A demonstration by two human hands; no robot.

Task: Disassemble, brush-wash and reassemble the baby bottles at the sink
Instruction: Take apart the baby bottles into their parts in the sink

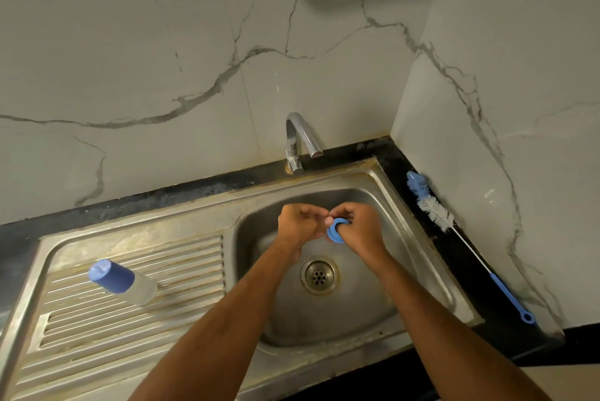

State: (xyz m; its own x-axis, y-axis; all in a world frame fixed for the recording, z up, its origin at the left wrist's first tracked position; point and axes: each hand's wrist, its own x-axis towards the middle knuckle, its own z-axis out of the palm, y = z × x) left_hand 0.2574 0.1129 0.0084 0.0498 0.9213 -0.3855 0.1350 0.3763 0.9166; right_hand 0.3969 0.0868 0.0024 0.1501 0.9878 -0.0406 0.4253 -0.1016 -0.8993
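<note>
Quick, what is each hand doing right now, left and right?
Left hand: fingers curled at the blue ring's edge; a firm hold cannot be told.
Right hand: holding the blue ring over the sink.

One head-worn wide-angle view looks forward and steeply down from close above the sink (pixel 363 186), facing the wall at 12 o'clock; the corner sits at 2 o'clock.

We count one capped baby bottle (pixel 121 282) | one blue screw ring (pixel 336 230) | one bottle brush (pixel 464 240) | one tap (pixel 300 140) | one sink (pixel 373 186) | two hands: left hand (pixel 297 223), right hand (pixel 358 225)
</note>
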